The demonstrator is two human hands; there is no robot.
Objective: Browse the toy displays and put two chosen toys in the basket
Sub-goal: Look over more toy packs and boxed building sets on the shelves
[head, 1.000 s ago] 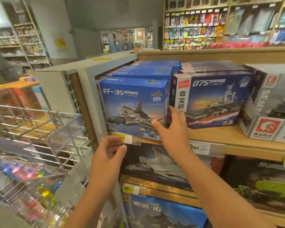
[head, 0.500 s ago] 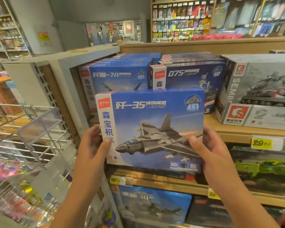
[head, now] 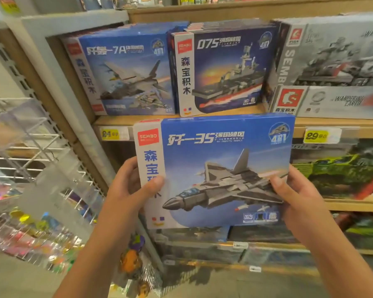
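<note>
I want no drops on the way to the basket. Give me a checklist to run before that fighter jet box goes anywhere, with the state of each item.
1. Left hand grips the jet box at its left edge, thumb on the front: ok.
2. Right hand grips the right edge, thumb on the front: ok.
3. Box is off the top shelf and touches no other box: ok.
4. Box is held close to level with its front facing the person: ok.
5. Basket in sight to aim for: not ok, none in view.
6. Box unopened and undamaged: cannot tell; only the front shows.
</note>
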